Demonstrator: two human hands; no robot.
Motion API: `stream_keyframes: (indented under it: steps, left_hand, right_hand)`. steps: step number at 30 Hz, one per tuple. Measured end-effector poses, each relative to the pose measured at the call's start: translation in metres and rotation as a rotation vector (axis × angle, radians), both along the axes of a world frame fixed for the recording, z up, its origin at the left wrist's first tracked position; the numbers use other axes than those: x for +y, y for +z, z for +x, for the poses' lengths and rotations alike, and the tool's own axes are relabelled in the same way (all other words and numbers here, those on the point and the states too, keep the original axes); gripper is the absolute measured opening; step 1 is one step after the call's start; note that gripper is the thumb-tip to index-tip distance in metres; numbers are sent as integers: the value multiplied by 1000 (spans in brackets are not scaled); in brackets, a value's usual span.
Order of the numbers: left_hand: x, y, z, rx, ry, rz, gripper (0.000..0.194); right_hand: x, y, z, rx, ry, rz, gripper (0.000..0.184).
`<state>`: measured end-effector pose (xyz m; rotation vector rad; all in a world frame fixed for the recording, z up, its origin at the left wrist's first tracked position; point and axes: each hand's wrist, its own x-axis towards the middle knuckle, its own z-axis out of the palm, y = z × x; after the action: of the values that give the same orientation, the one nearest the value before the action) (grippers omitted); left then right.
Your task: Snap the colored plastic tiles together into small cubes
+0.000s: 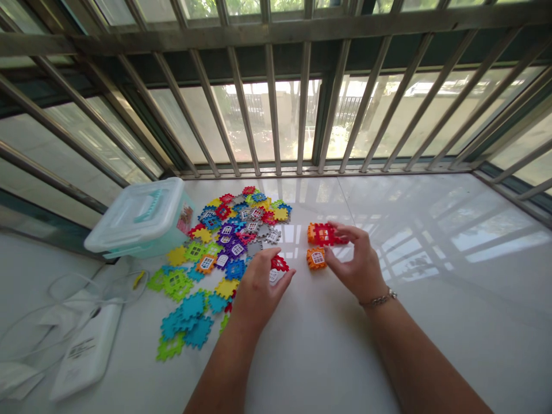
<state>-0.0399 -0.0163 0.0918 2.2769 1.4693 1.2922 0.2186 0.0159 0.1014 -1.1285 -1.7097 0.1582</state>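
Note:
My left hand [261, 286] is curled beside the tile pile, a red window tile [280, 263] between its thumb and forefinger. A small white window piece [273, 276] shows below that tile, partly hidden by the hand. On the floor to the right lies a block of joined red and orange tiles [324, 234]. Nearer to me sits a small orange cube [316, 259] with a white window on its face. My right hand [359, 259] has thumb and fingers apart, the fingertips at the red block's right end and the thumb tip beside the orange cube.
Interlocking tiles in many colours [224, 244] spread across the left side of the glossy white floor. Behind them stands a lidded turquoise box [140, 215]. A white device [88, 351] with cables lies at lower left. Metal railings [271, 109] line the windows.

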Motion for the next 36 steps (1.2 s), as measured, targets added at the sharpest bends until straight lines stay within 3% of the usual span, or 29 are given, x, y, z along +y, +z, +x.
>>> stream_keyframes:
  steps: [4,8,14,36]
  left_hand:
    - [2,-1,-2,8,13,11,47]
    - [2,-3,-3,4,20,-2,46]
    - [2,-3,-3,4,20,-6,46]
    - [3,-2,-1,33,14,-9,43]
  right_hand:
    - [21,-10,42,-124,-249,-44,54]
    - [33,-25,64,-221,-264,-106,50]
    - [39,-36,66,-246,-252,-200,50]
    - [41,-40,65,-263,-232,-269,52]
